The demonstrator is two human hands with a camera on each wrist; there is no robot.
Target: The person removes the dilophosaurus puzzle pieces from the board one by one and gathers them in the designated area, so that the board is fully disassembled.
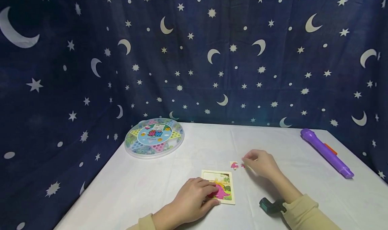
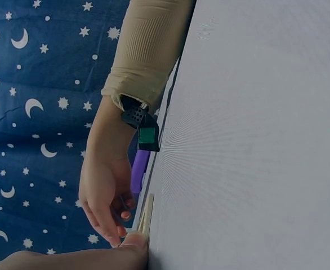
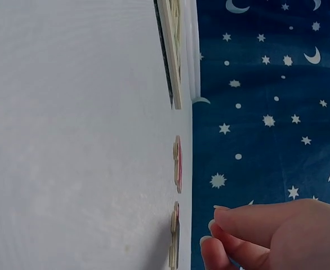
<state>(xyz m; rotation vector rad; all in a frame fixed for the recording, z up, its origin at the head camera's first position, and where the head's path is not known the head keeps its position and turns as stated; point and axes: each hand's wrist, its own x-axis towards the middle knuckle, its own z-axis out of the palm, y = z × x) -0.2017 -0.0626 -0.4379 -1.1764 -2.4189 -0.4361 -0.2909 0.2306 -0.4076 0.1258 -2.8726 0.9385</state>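
Note:
A small jigsaw puzzle (image 1: 225, 186) in a cream frame, with a pink dinosaur picture, lies at the middle front of the table. My left hand (image 1: 195, 196) holds it from the left, fingers over the picture and thumb along the near edge. Beyond its far right corner lies a loose pink puzzle piece (image 1: 234, 165). A second puzzle piece (image 1: 243, 165) is beside it, partly hidden by my right hand (image 1: 261, 163). In the right wrist view that hand hangs above the table, fingers loosely bent, nothing visible between thumb and fingertips.
A round Chinese checkers box (image 1: 154, 139) lies at the back left. Toward the right edge is a purple microphone-shaped toy (image 1: 327, 152) with an orange part. Dark wrist-camera hardware (image 1: 271, 205) juts out from my right sleeve. A starry curtain (image 1: 194, 55) stands behind the white table (image 1: 121, 196).

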